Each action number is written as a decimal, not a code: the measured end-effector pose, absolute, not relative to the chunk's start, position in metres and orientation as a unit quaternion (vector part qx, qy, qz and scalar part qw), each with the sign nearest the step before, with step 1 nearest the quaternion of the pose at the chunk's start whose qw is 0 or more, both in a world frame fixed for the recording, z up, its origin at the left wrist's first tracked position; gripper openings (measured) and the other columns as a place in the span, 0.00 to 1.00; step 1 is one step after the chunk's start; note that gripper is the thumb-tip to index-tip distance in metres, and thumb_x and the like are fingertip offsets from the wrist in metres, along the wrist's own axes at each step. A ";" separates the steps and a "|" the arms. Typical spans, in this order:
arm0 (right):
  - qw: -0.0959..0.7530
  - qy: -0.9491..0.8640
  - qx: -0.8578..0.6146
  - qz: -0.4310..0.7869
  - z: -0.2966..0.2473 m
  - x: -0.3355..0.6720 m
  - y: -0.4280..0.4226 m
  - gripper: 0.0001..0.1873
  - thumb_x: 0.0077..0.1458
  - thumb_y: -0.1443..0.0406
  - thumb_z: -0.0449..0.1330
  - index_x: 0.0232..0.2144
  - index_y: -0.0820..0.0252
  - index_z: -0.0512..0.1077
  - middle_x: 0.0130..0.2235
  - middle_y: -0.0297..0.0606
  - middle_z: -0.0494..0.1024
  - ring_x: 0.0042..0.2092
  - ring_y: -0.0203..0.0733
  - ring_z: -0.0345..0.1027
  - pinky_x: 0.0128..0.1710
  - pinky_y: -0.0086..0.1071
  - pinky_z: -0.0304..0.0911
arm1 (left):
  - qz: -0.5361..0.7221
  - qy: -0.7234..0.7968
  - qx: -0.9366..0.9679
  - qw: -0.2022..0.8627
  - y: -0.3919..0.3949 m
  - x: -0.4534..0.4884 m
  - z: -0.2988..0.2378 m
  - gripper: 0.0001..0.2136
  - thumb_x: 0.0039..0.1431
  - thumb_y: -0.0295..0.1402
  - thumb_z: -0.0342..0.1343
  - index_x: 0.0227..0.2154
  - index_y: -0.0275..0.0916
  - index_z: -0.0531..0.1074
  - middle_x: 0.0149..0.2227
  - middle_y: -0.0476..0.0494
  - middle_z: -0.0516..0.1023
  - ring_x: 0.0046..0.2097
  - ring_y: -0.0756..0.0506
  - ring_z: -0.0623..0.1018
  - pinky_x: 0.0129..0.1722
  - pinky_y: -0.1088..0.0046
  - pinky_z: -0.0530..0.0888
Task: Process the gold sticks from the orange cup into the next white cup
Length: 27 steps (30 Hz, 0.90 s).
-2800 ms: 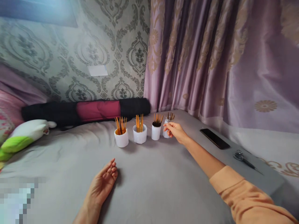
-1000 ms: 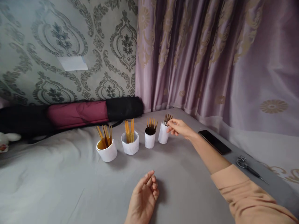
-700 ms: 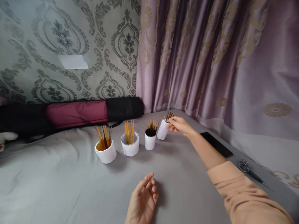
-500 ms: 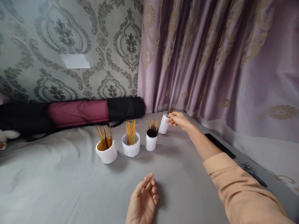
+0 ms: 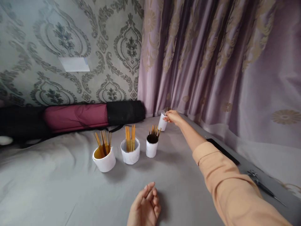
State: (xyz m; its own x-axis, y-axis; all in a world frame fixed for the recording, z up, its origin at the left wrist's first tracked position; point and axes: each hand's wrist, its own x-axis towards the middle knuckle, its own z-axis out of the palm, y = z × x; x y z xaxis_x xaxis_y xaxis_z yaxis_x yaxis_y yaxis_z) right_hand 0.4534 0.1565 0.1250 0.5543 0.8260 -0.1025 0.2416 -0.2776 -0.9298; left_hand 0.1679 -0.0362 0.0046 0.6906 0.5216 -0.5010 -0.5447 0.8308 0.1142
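Three white cups of thin sticks stand in a row on the grey sheet: a wide one with a yellow inside [image 5: 104, 159], a middle one [image 5: 130, 151] and a narrow one with a dark inside [image 5: 151, 146]. My right hand [image 5: 172, 116] reaches far back and grips a fourth small white cup of dark sticks [image 5: 162, 121] near the curtain. My left hand [image 5: 144, 207] rests on the sheet at the front, palm up, fingers loosely curled, holding nothing.
A black and maroon roll bag [image 5: 77, 116] lies along the patterned wall. A purple curtain [image 5: 211, 62] hangs at the right. A black phone [image 5: 224, 151] and scissors [image 5: 261, 185] lie at the bed's right side.
My right hand has slid the fourth cup away from the row, back toward the curtain. The view has shifted right, and my left hand has stayed resting on the sheet.
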 end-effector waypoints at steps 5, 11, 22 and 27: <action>0.482 -0.358 -0.741 0.299 0.116 0.459 0.177 0.08 0.57 0.64 0.53 0.35 0.65 0.66 0.23 0.39 0.75 0.18 0.31 0.66 0.15 0.21 0.53 | 0.280 0.243 -0.011 0.929 -0.034 0.167 -0.004 0.11 0.46 0.32 0.61 0.34 0.33 0.72 0.28 0.48 0.70 0.26 0.53 0.66 0.25 0.77 0.61; 0.479 -0.360 -0.746 0.290 0.110 0.463 0.193 0.09 0.57 0.63 0.53 0.36 0.65 0.66 0.23 0.39 0.76 0.19 0.31 0.67 0.15 0.20 0.53 | 0.272 0.233 0.004 0.934 -0.033 0.168 -0.009 0.13 0.42 0.34 0.63 0.33 0.34 0.73 0.27 0.49 0.69 0.25 0.54 0.66 0.24 0.77 0.59; 0.470 -0.368 -0.753 0.276 0.103 0.463 0.216 0.11 0.58 0.62 0.52 0.38 0.66 0.66 0.23 0.39 0.76 0.18 0.31 0.67 0.14 0.19 0.53 | 0.274 0.236 0.025 0.932 -0.031 0.170 -0.016 0.16 0.40 0.36 0.65 0.33 0.34 0.73 0.27 0.49 0.68 0.25 0.54 0.65 0.23 0.77 0.59; 0.466 -0.371 -0.756 0.270 0.099 0.464 0.221 0.13 0.56 0.60 0.53 0.38 0.66 0.67 0.22 0.38 0.75 0.18 0.31 0.67 0.14 0.19 0.54 | 0.288 0.240 0.031 0.927 -0.032 0.172 -0.016 0.15 0.41 0.36 0.64 0.32 0.34 0.74 0.26 0.49 0.68 0.24 0.54 0.65 0.22 0.77 0.58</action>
State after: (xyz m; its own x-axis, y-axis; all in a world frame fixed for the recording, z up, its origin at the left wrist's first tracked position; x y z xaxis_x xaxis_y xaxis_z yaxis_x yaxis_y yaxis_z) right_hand 0.4636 0.2206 0.0991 0.5788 0.8131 -0.0614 0.3101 -0.2891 -0.9057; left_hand 0.1725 -0.0315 -0.0160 0.7190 0.5481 -0.4273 -0.5180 0.8326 0.1962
